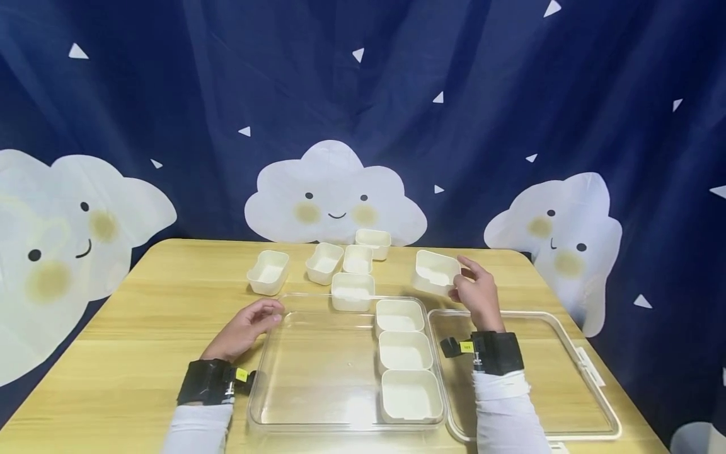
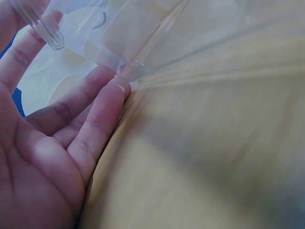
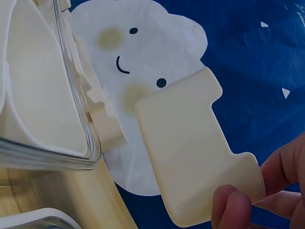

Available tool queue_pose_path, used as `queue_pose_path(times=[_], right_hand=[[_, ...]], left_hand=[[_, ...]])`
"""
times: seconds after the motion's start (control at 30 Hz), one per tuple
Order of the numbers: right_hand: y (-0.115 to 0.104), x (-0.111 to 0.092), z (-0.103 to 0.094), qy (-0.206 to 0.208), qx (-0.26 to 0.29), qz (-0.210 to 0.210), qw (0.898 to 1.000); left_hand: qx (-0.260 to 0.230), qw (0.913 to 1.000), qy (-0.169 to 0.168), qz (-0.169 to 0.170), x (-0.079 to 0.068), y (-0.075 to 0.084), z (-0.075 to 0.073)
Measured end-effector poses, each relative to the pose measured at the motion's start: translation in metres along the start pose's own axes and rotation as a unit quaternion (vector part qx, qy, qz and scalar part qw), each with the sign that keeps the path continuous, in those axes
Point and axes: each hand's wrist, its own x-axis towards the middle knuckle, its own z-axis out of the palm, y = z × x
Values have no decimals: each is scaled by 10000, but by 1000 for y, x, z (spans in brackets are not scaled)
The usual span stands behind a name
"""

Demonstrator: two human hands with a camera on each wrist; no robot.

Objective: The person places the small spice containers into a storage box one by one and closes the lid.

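Note:
My right hand (image 1: 478, 295) pinches a cream storage bin (image 1: 435, 270) by its right end, thumb in front; the right wrist view shows the bin (image 3: 186, 148) from underneath, notched along one side. My left hand (image 1: 244, 328) rests against the far left corner of a clear plastic box (image 1: 265, 366). In the left wrist view, its fingers (image 2: 102, 114) touch the clear wall, loosely bent. Inside the box, along its right side, stand three cream bins in a row: far (image 1: 399, 316), middle (image 1: 405, 350) and near (image 1: 411, 396).
Several more cream bins stand behind the box, including one at the left (image 1: 268, 272) and one against the far rim (image 1: 353, 291). A clear lid (image 1: 558, 435) with a white edge lies right of the box, under my right forearm. A dark blue cloud-printed curtain (image 1: 317, 75) hangs behind the table (image 1: 130, 328).

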Motion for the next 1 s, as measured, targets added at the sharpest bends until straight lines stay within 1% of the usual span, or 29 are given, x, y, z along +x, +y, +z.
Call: queue_pose_path(times=[0.33,0.63,0.83,1.0], right_hand=[[-4,-5,2,-210,-57,-91,9997],[-7,-7,3,-246,-47,-125,9996],[-9,-10,1,-303,-180,-136,9993],[-12,-12,3,-487,-235,-240,9983]], left_hand=[[-82,10000,0,5,0,2,-1],[53,9999,-2,94,0,0,-2],[25,10000,-3,35,0,-1,-1],[-6,10000,30,35,0,1,0]])
